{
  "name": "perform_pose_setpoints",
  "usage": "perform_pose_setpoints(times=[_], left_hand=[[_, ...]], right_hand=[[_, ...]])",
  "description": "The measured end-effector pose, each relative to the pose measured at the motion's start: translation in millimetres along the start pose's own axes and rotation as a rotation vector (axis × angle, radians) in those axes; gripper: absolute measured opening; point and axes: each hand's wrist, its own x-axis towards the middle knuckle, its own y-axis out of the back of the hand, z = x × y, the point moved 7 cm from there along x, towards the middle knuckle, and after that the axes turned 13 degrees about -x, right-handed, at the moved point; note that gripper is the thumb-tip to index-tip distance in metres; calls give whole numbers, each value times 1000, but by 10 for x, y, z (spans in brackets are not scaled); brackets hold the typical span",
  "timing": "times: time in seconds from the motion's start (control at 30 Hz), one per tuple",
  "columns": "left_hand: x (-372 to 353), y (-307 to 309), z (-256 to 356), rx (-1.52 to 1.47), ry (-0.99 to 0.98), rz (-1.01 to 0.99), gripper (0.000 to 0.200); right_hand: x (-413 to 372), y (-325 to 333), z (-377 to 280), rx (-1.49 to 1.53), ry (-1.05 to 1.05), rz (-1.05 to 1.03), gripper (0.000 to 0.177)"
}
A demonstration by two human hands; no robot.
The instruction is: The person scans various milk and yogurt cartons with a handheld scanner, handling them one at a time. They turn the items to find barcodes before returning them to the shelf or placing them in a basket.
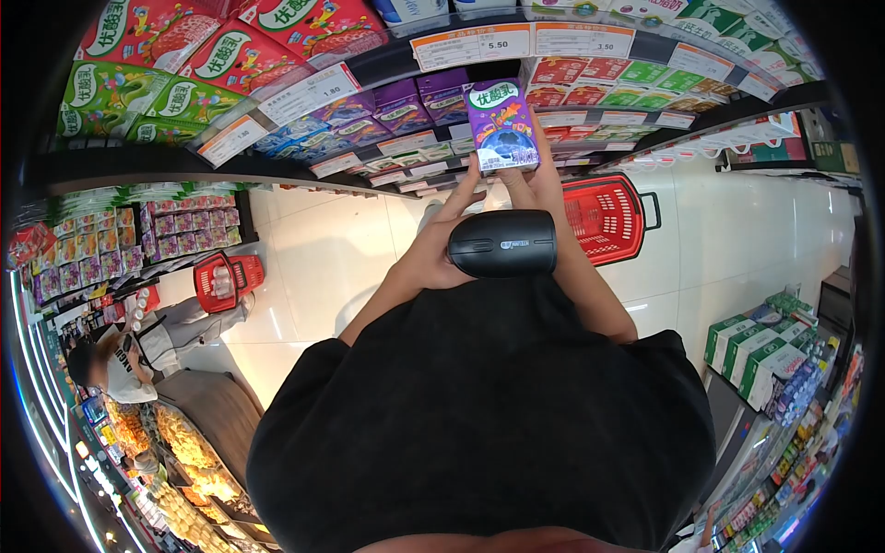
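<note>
A purple drink carton [502, 127] with a blueberry picture is held upright between my two hands, in front of the shelf. My left hand [444, 230] has its fingers at the carton's lower left corner. Along the carton's right side and bottom, my right hand [537, 170] grips it. A black rounded device [502, 244] sits over my wrists and hides part of my left hand. Similar purple cartons [401, 107] stand on the shelf behind, at the left of the held one.
Price labels line the shelf edge [387, 63]. A red basket [604, 219] is on the floor at the right. At the left, a person [129, 369] stands near another red basket [217, 281]. Green and white boxes [756, 355] are stacked at the lower right.
</note>
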Motion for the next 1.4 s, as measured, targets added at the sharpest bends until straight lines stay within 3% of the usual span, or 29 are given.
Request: perform_pose_setpoints(times=[0.13,0.23,0.3,0.4,0.6,0.67,0.73,0.8,0.93,1.0,1.07,1.17,1.4], left_hand=[[-3,32,25,-13,-12,4,86],[-3,57,62,32,-41,-34,73],[32,101,225,32,-157,28,41],[68,94,289,-23,-196,147,40],[92,121,305,283,-179,94,41],[89,137,268,170,-147,117,40],[77,155,204,57,-113,140,40],[89,155,132,-51,-57,143,39],[119,67,250,11,-117,107,38],[126,18,266,230,-142,45,37],[135,15,249,203,-138,65,37],[133,22,222,179,-142,77,35],[146,-37,227,220,-181,31,34]], right_hand=[[8,73,-1,-157,59,14,73],[-21,48,-102,-105,53,52,66],[-54,31,-179,-111,43,14,65],[-50,-52,-177,-29,23,-56,62],[-55,-89,-14,199,-65,-121,60],[-41,-70,35,221,-84,-122,58],[3,7,-14,-5,176,-70,60],[17,4,-72,-1,175,-60,64],[41,3,-96,92,150,-103,77],[30,37,-128,-2,178,-88,70],[39,24,-71,-56,83,-184,56],[17,15,-85,17,93,-148,45],[-35,9,-114,77,54,-105,42]])
